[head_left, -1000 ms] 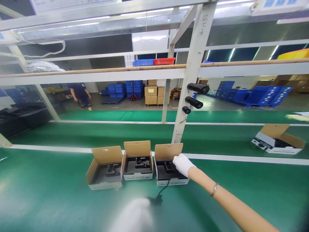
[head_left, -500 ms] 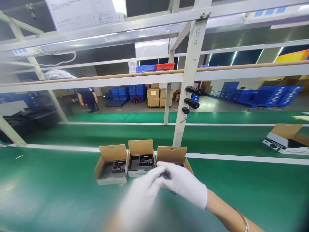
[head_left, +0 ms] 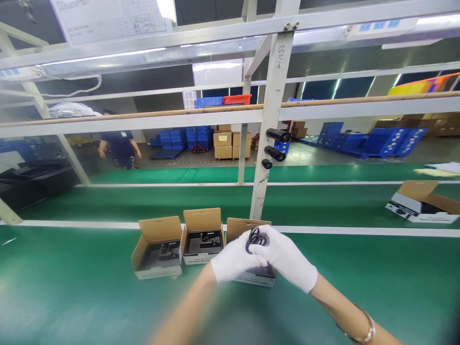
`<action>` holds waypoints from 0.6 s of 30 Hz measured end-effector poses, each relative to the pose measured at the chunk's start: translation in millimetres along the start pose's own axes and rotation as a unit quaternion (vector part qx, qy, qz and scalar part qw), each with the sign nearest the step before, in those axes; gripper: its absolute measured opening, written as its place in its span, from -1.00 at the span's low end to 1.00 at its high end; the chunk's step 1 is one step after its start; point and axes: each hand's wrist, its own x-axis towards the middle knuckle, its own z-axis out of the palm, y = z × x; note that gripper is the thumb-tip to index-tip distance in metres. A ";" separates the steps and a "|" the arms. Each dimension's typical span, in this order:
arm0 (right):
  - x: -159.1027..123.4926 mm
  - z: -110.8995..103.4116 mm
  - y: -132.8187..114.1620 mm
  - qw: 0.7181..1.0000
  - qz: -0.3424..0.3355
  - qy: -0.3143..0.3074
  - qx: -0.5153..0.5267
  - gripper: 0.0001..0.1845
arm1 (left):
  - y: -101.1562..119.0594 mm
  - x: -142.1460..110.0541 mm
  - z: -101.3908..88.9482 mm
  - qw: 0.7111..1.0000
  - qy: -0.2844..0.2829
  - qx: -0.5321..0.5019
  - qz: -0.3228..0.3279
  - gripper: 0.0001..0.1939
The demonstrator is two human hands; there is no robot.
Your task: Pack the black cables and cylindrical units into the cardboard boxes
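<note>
Head view: cable point(head_left: 256, 237) (coiled) sits between left hand point(head_left: 237, 258) and right hand point(head_left: 289, 256).

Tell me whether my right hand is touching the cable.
Touching: the head view shows the right hand with its gloved thumb lying across the coiled cable, no gap showing between them.

Cam: 1 head-worn unit, facing fwd. and down over green bench point(head_left: 395, 278). Near field: L hand point(head_left: 237, 261) and R hand point(head_left: 291, 258) at lower ctr., forearms point(head_left: 341, 306) rising from btm. edge, L one blurred. Mid field: open boxes point(head_left: 202, 220), lower ctr. and ctr.-L, seen from front and slightly above. White post point(head_left: 271, 103) stands R of ctr.; shelf rail point(head_left: 143, 122) crosses upper half. Far field, seen thru rack: person point(head_left: 120, 146), mid-L; cartons point(head_left: 223, 148), ctr. Wide view, ht. squeezed.
</note>
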 end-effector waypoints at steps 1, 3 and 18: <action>0.1 -2.1 7.1 0.999 -0.031 0.023 -0.033 -0.61 | -3.3 3.0 -3.5 0.999 -0.020 0.045 -0.018 -0.43; 0.3 -8.0 20.0 0.989 -0.115 -0.002 -0.092 -0.58 | -14.3 9.0 -12.1 0.987 -0.048 0.143 -0.048 -0.52; 29.1 70.4 66.4 0.841 -0.052 -0.279 -0.461 -0.87 | -99.0 30.6 -8.2 0.796 -0.226 0.558 -0.067 -0.85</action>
